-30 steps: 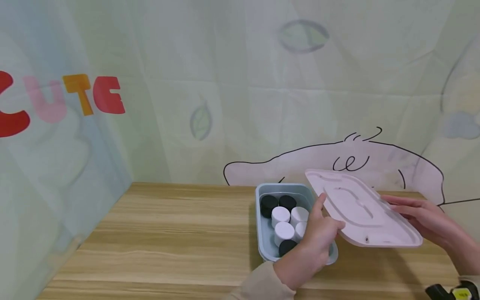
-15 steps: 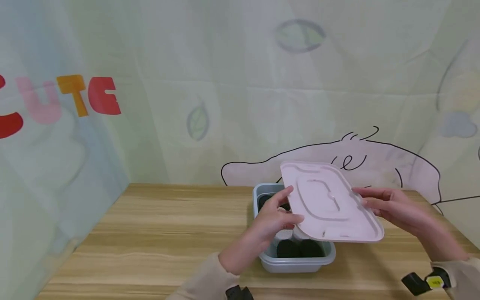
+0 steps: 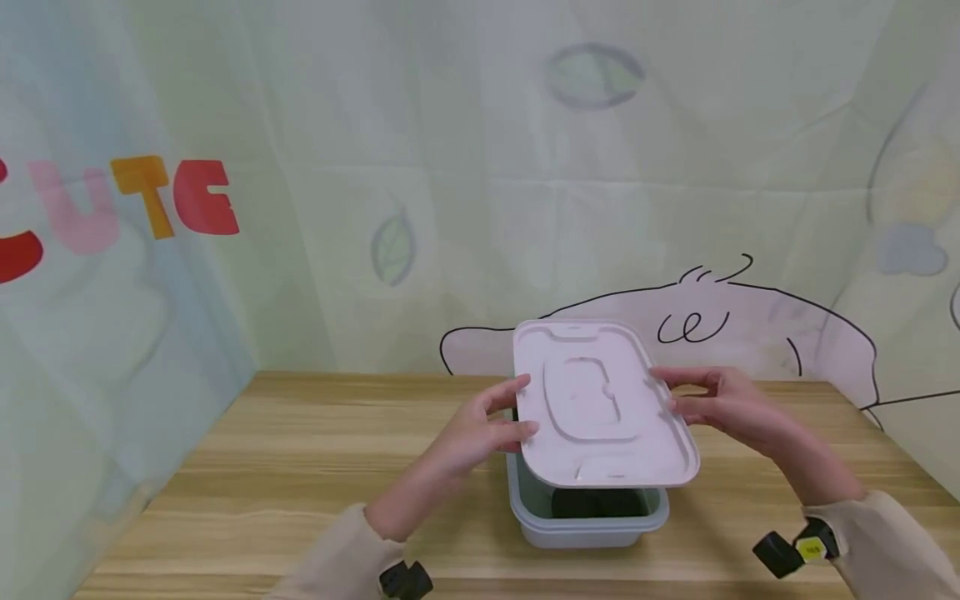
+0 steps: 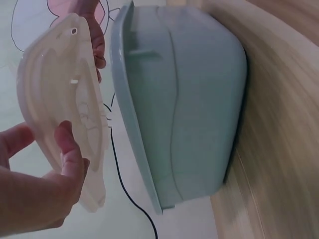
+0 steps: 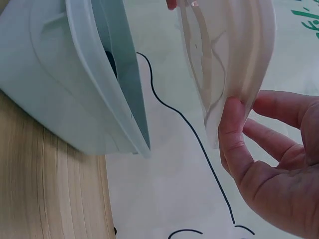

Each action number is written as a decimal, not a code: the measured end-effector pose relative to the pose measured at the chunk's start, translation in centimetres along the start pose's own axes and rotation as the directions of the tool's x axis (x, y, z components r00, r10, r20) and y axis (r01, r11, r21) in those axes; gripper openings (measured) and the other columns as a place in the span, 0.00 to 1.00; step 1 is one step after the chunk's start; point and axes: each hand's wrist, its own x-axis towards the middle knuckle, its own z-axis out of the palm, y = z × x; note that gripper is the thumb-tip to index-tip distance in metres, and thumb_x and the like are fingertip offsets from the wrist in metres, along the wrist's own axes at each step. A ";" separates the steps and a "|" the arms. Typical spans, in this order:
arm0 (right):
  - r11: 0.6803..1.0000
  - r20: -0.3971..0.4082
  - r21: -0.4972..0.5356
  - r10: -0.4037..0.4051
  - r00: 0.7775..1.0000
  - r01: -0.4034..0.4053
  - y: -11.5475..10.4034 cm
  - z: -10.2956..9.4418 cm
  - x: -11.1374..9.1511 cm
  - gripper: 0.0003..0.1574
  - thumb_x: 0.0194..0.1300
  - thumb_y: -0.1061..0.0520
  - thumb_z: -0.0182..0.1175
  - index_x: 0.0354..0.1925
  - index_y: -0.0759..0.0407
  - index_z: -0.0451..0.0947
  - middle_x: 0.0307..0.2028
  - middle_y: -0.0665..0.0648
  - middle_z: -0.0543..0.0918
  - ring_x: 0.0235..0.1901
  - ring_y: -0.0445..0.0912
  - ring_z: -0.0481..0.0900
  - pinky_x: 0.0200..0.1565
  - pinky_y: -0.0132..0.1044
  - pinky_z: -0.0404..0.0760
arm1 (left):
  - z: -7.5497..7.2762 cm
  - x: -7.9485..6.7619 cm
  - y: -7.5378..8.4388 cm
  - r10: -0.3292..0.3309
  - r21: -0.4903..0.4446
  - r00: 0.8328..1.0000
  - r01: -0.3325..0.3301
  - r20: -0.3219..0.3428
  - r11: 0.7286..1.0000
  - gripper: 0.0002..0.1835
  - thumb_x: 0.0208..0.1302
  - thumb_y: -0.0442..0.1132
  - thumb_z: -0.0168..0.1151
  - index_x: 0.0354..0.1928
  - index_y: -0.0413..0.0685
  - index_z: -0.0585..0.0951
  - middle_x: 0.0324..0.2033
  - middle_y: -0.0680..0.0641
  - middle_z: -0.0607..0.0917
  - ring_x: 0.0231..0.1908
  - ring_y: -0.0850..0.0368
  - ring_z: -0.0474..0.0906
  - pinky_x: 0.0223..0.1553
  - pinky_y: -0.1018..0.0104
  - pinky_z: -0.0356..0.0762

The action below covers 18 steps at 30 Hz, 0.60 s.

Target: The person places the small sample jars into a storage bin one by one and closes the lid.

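Observation:
A pale pinkish-white plastic lid (image 3: 592,400) is held above a light blue-grey box (image 3: 592,533), covering most of it from the head view. My left hand (image 3: 480,425) pinches the lid's left edge between thumb and fingers. On the opposite edge, my right hand (image 3: 720,408) grips it the same way. Both wrist views show a gap between the lid (image 4: 65,99) and the rim of the box (image 5: 99,79). Inside the box, a dark round-topped item (image 3: 600,502) shows at the near end; the other contents are hidden under the lid.
The box stands on a wood-grain table (image 3: 337,467) toward its right side. Behind it hangs a printed cloth backdrop (image 3: 450,167) with letters and a line-drawn figure. Small black devices (image 3: 797,548) are strapped at both wrists.
Both hands have carried the lid leftward, from the right of the box to over it. The lid has turned straighter with the box, hiding the white and black round-topped items.

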 end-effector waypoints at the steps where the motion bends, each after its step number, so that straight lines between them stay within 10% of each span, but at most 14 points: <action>1: 1.000 -0.002 -0.008 -0.001 1.000 0.001 -0.1 0.2 0.1 0.36 0.61 0.58 0.59 0.63 0.71 0.59 0.60 0.73 0.63 0.40 0.42 0.79 0.41 0.36 0.79 | -0.3 0.0 -0.1 0.003 0.017 1.000 -0.003 -0.003 1.000 0.32 0.56 0.33 0.61 0.64 0.46 0.65 0.55 0.38 0.70 0.35 0.56 0.78 0.41 0.62 0.78; 18: 0.996 -0.245 -0.054 -0.085 0.966 0.074 -2.4 2.9 1.0 0.40 0.60 0.55 0.60 0.65 0.65 0.57 0.46 0.68 0.73 0.34 0.43 0.81 0.38 0.35 0.80 | -2.3 0.7 -0.2 0.132 -0.024 0.966 -0.141 -0.222 0.990 0.30 0.59 0.29 0.57 0.64 0.46 0.64 0.54 0.36 0.75 0.38 0.50 0.81 0.33 0.60 0.80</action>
